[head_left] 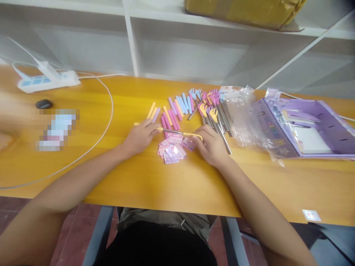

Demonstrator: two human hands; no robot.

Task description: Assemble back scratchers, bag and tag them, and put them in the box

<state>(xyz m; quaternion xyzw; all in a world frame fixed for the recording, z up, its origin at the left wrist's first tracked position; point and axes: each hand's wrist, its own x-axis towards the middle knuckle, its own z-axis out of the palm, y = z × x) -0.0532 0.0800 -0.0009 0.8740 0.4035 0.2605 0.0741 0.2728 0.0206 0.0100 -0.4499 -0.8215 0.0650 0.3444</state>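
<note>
A back scratcher [173, 131] with a metal rod and yellow ends is stretched level between my two hands. My left hand [142, 136] is closed round its yellow handle. At the other end, my right hand [212, 145] pinches the yellow head, whose tip shows past the fingers. Just below the rod lies a pile of small pink and purple cards [173, 149]. Beyond it are loose handle sleeves in pink [173, 118], yellow [151, 110] and blue [184, 101]. Several metal rods with coloured claw heads [213, 112] are heaped behind my right hand.
Clear plastic bags [241, 114] lie beside a purple box [294, 147] on the right. At left are a power strip [50, 81], a black object [43, 104], a blurred-out item [58, 130] and a long white cable [111, 122]. A cardboard box [244, 11] sits on the shelf above.
</note>
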